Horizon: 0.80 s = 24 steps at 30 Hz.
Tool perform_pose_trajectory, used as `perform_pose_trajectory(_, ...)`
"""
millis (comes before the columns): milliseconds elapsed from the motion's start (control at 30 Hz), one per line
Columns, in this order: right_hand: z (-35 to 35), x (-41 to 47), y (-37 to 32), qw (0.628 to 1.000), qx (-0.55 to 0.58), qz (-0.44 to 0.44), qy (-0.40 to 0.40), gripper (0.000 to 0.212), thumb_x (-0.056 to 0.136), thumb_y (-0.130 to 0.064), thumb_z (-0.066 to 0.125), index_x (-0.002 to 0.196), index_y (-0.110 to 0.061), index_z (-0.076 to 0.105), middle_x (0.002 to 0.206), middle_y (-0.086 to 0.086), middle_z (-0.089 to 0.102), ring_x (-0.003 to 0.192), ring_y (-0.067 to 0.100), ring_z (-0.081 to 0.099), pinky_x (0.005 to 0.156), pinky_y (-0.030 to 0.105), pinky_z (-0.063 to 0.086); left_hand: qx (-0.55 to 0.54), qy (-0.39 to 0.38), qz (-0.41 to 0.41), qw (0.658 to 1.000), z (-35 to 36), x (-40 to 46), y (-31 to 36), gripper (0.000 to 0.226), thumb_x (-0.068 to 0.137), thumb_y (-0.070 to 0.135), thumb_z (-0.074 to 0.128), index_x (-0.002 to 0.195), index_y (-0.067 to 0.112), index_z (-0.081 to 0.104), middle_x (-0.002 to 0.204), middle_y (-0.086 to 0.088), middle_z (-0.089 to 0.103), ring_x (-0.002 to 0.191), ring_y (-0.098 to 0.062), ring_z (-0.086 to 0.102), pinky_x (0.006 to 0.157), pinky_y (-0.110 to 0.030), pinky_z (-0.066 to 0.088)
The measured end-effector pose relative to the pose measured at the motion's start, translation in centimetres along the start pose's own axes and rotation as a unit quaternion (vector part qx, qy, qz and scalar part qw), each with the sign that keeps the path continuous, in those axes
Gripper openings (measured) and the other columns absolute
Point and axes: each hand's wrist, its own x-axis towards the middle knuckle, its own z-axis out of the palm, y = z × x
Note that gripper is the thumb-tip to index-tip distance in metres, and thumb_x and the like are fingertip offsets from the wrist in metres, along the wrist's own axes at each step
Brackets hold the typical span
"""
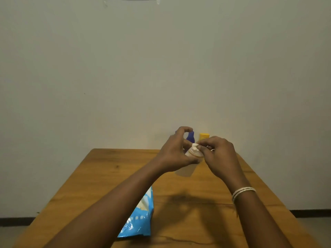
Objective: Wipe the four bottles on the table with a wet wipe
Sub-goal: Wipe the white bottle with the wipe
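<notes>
A pale bottle (186,169) with a tan band under its white cap is held tilted above the far middle of the wooden table (100,178), its base pointing down and toward the viewer. The left hand (176,153) grips its upper body, thumb and fingers curled round it. The right hand (219,153) pinches a white wet wipe (195,146) against the cap, fingers bunched tightly on it. Just behind the hands, at the far edge by the wall, stand a purple bottle (191,137) and, to its right, a yellow bottle (204,136), both partly hidden. On the near left of the table lies a blue wipes packet (140,219), partly under the left forearm. White bangles (242,192) circle the right wrist.
</notes>
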Motion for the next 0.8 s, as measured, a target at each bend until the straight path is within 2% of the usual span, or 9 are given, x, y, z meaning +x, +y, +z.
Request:
perform_pose_trajectory(133,1.0,-1.6,-3.6,0.998,-0.026,-0.061,0.002,0.020,0.093,-0.012,0.064,0.109,-0.012,0.077,0.100,0.004,0.072,0.082,0.012,0.061,0.067,0.015,0.046,-0.026,0.022,0.016,0.999,-2.3,-1.7,0.9,0.085,0.072,0.015,0.086,0.141,0.020,0.037,0.089,0.004,0.077,0.070,-0.001,0.064,0.067,-0.016,0.048)
perform_pose_trajectory(200,0.9,-1.7,-4.1,0.996,-0.033,-0.078,0.000,0.021,0.092,-0.012,0.067,0.110,-0.013,0.077,0.101,0.002,0.072,0.084,0.012,0.061,0.067,0.011,0.044,-0.038,0.033,0.008,0.999,-3.7,-2.3,0.7,0.084,0.070,0.017,0.088,0.138,0.022,0.039,0.090,0.005,0.078,0.078,-0.005,0.067,0.072,-0.019,0.051)
perform_pose_trajectory(267,0.3,-1.1,-4.0,0.998,-0.016,-0.056,0.009,0.019,0.092,-0.012,0.067,0.109,-0.012,0.077,0.102,0.004,0.074,0.085,0.012,0.062,0.065,0.009,0.041,-0.049,0.039,0.002,0.998,-4.7,-2.8,0.4,0.084,0.067,0.023,0.092,0.134,0.027,0.042,0.093,0.006,0.078,0.087,-0.012,0.069,0.076,-0.027,0.057)
perform_pose_trajectory(367,0.4,-0.7,-4.8,0.996,0.011,-0.083,0.014,0.019,0.092,-0.012,0.066,0.107,-0.013,0.078,0.104,0.002,0.073,0.087,0.011,0.062,0.068,0.010,0.045,-0.059,0.063,0.008,0.996,-5.5,-2.9,0.5,0.076,0.066,0.024,0.091,0.130,0.026,0.049,0.090,0.002,0.078,0.086,-0.017,0.071,0.078,-0.039,0.060)
perform_pose_trajectory(433,0.8,-1.2,-5.2,0.991,0.021,-0.126,0.027,0.019,0.092,-0.010,0.065,0.107,-0.014,0.077,0.102,-0.001,0.071,0.089,0.010,0.063,0.070,0.012,0.049,-0.083,0.075,0.011,0.994,-6.2,-2.9,0.8,0.064,0.068,0.020,0.091,0.124,0.020,0.059,0.087,-0.001,0.078,0.081,-0.015,0.073,0.077,-0.038,0.062)
perform_pose_trajectory(533,0.7,-2.2,-4.1,0.986,0.086,-0.134,0.056,0.023,0.093,-0.005,0.064,0.111,-0.014,0.075,0.106,-0.001,0.068,0.097,0.011,0.064,0.072,0.017,0.056,-0.126,0.072,0.012,0.989,-7.0,-3.0,1.2,0.043,0.073,0.014,0.090,0.112,0.008,0.074,0.092,-0.006,0.079,0.084,-0.015,0.076,0.075,-0.031,0.063)
perform_pose_trajectory(633,0.7,-3.7,-2.7,0.981,0.106,-0.146,0.064,0.024,0.089,-0.003,0.067,0.111,-0.011,0.074,0.107,-0.001,0.069,0.100,0.009,0.064,0.076,0.019,0.058,-0.192,0.073,-0.013,0.979,-7.2,-3.2,1.1,0.030,0.078,0.009,0.084,0.106,0.001,0.077,0.098,-0.012,0.078,0.088,-0.020,0.076,0.071,-0.025,0.061)
perform_pose_trajectory(733,1.5,-7.4,-1.1,0.984,0.061,-0.163,0.020,0.028,0.085,-0.003,0.073,0.109,-0.017,0.074,0.107,-0.008,0.067,0.102,0.002,0.062,0.081,0.014,0.056,-0.239,0.084,-0.054,0.966,-7.6,-3.1,0.7,0.024,0.079,0.012,0.083,0.102,0.006,0.078,0.098,-0.007,0.078,0.089,-0.016,0.073,0.071,-0.026,0.060)
perform_pose_trajectory(800,1.8,-9.3,-0.3,0.983,0.014,-0.184,-0.013,0.031,0.081,-0.002,0.077,0.109,-0.017,0.075,0.106,-0.004,0.068,0.098,0.005,0.063,0.080,0.010,0.054,-0.228,0.076,-0.068,0.968,-7.8,-3.0,0.5,0.016,0.080,0.015,0.082,0.096,0.011,0.079,0.094,0.003,0.078,0.088,-0.011,0.073,0.069,-0.025,0.059)
